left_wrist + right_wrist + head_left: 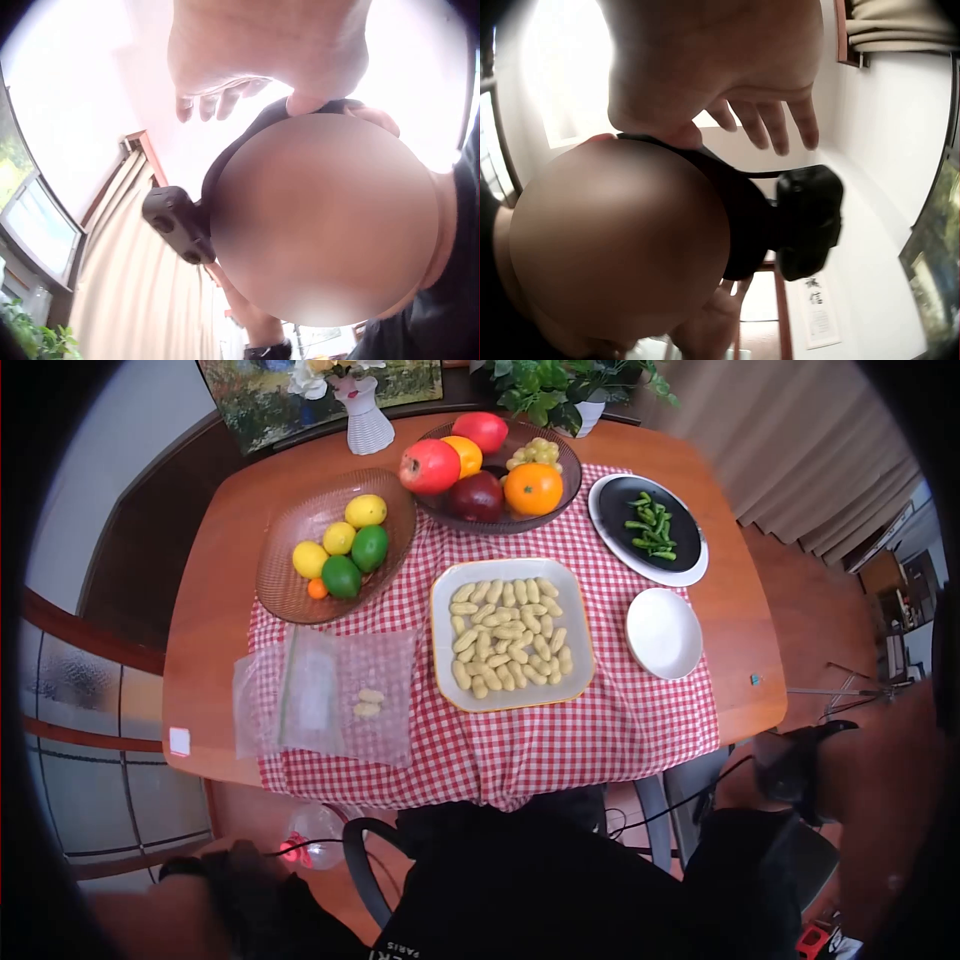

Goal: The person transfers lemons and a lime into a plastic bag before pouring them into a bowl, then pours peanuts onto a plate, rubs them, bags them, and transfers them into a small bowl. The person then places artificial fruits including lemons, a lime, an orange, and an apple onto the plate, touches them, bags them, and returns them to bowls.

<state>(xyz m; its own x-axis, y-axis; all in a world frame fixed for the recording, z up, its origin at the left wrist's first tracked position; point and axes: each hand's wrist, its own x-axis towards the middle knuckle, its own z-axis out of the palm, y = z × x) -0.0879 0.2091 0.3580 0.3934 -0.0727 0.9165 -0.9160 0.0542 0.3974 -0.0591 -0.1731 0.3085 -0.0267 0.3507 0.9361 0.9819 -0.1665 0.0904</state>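
In the left wrist view my left hand (270, 45) is raised beside the head, fingers extended, its thumb at the black head strap (251, 135). A dark camera (180, 225) sits at the front of that strap. My right hand (720, 67) is likewise up on the other side, fingers loosely spread and thumb right by the strap. Both hands are off the table; the head view catches only wrists and forearms at its lower corners. On the table, peanuts (507, 630) lie spread in a square white dish (447, 685), and two more show in a zip bag (310, 705).
A red checked cloth (640, 710) covers the middle of the table. Behind the dish stand a fruit bowl (500, 522) and a brown basket (275, 585) with lemons and green fruit. At right are a black plate (625, 510) of green peppers and a white bowl (663, 633).
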